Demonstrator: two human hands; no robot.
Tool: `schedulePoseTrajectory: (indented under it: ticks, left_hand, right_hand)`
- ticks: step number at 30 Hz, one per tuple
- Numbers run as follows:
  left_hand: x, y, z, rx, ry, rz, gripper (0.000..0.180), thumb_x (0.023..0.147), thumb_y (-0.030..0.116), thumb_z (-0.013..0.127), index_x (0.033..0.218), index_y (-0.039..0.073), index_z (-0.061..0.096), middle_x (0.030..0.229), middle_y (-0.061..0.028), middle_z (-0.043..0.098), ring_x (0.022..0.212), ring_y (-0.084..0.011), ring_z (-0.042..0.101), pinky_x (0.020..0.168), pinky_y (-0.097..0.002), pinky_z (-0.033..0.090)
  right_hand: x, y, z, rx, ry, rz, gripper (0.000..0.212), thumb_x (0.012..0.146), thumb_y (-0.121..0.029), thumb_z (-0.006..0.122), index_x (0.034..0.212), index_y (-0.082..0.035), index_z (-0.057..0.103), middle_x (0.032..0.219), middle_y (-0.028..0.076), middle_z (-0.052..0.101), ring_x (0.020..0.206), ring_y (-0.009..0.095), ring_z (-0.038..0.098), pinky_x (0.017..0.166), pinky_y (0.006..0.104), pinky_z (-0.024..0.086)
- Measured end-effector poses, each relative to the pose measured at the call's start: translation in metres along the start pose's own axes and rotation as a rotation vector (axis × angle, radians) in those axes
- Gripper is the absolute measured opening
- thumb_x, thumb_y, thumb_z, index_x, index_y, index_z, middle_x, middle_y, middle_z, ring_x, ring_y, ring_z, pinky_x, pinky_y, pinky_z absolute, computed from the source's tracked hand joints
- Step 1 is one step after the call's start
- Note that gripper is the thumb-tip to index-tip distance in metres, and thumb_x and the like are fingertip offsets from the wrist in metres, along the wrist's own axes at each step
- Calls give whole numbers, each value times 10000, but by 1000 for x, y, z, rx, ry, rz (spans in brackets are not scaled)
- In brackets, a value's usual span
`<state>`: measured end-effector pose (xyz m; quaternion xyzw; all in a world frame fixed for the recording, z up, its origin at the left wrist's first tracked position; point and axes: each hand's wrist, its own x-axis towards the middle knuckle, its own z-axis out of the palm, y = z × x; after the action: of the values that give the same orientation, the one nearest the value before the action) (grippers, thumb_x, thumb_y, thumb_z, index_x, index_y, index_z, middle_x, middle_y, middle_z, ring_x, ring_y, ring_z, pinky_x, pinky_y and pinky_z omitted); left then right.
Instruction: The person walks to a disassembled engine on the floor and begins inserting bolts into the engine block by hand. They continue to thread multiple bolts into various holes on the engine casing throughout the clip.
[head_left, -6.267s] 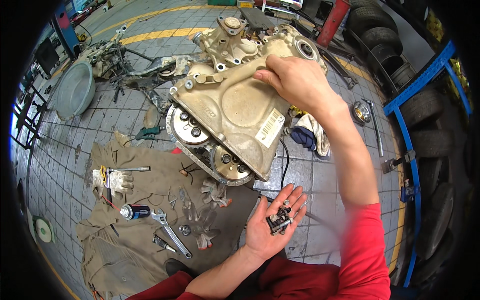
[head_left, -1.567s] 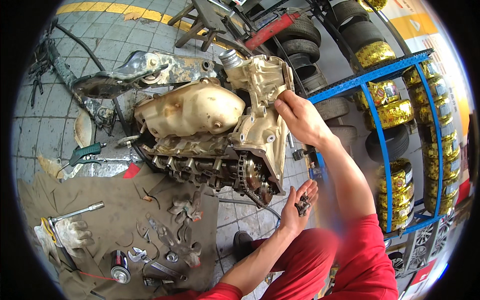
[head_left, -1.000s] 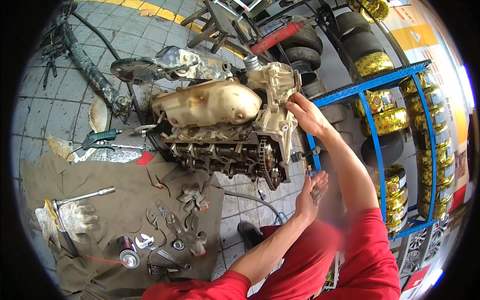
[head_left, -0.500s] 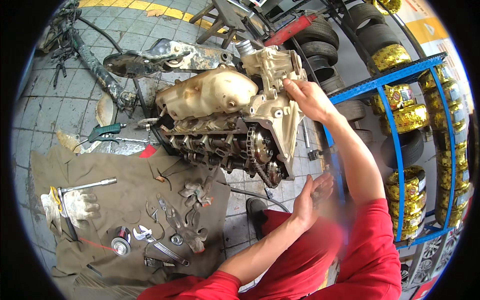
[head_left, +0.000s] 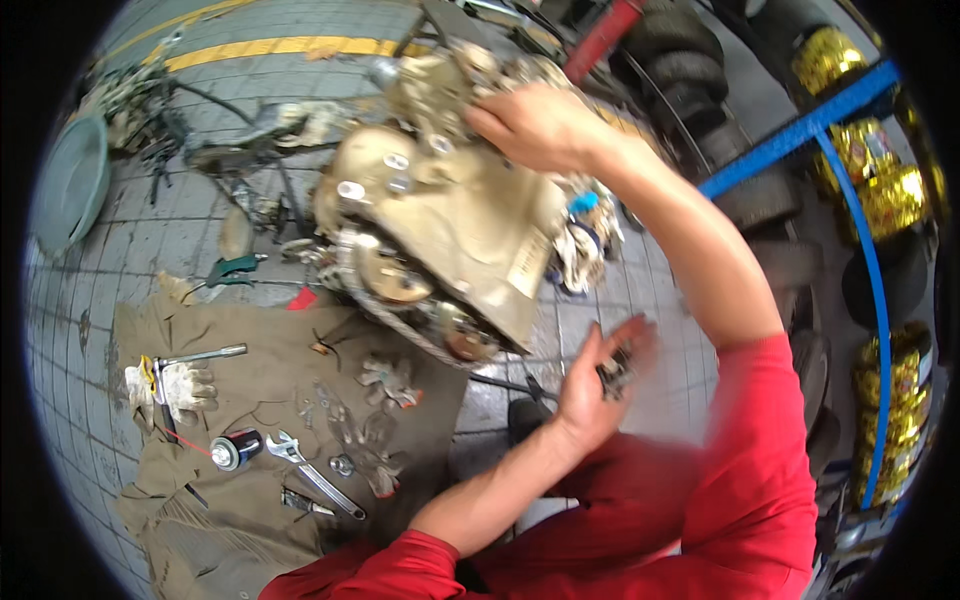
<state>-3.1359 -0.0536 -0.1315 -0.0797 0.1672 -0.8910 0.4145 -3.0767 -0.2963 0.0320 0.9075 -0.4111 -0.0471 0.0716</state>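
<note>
A dirty tan engine (head_left: 460,200) sits ahead of me, its broad front cover facing my side. Below the cover's edge show a timing chain (head_left: 385,325) and round sprockets (head_left: 392,275). My right hand (head_left: 535,125) is at the upper part of the engine, fingers bent and pressed together against it; what lies under the fingertips is hidden. Lower down, apart from the engine, my left hand (head_left: 597,390) is held palm up. Several small dark metal parts (head_left: 615,374) rest in its palm, too blurred to name exactly.
On a brown cloth (head_left: 240,340) at left lie an adjustable wrench (head_left: 315,475), a spray can (head_left: 236,449), gloves (head_left: 188,390) and a ratchet. A green air gun (head_left: 232,270) lies beyond. Rags (head_left: 585,245) are right of the engine; a blue rack (head_left: 800,130) with tyres stands farther right.
The engine appears turned, its front cover now more face-on and its chain end farther left. My right hand has moved left and up with it. The view has shifted too.
</note>
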Motion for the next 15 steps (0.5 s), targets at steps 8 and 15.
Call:
schedulePoseTrajectory:
  ticks: [8,15]
  left_hand:
    - [28,10,-21,27,1,118,647,1138,505,410,1568,22,427,1535,-198,507,1491,-363,431,1267,-490,358]
    - [42,6,-25,10,-33,188,625,1140,500,402,1568,46,435,1576,-183,477,1524,-365,390,1281,-503,342]
  right_hand:
    - [-21,-12,-11,53,77,-203,405,1036,-335,449,1041,-46,733,937,262,749,937,424,739,862,543,582]
    - [-9,-1,0,72,210,-296,473,1017,-382,502,999,6,773,1013,259,764,976,434,738,920,513,582]
